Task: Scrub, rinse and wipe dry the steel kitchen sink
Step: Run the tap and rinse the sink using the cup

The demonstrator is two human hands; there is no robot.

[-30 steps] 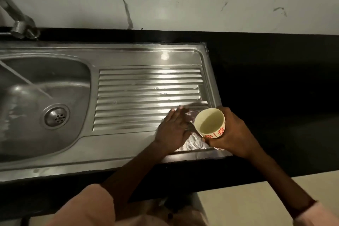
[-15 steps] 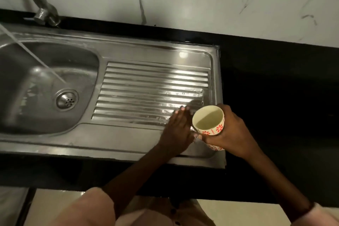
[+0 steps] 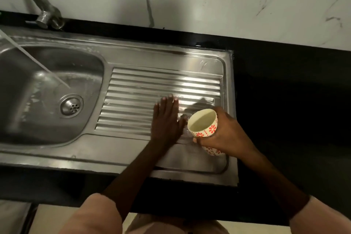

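Halfway, seemingly: rinsing the ribbed steel sink drainboard point(image 3: 163, 85), left hand point(image 3: 166, 119) flat, fingers straight; right hand point(image 3: 224, 131) clasping the flowered cream cup point(image 3: 203, 122) beside it (wiping remains).

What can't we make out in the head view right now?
- Faucet: spout cut off by the top-left edge.
- Basin: left side runs out of frame, motion-blurred.
- Cup: base hidden by the right hand.
- Drainboard under the flat left hand: hidden.

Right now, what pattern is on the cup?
Cream cup with red flower prints, seen in the head view.
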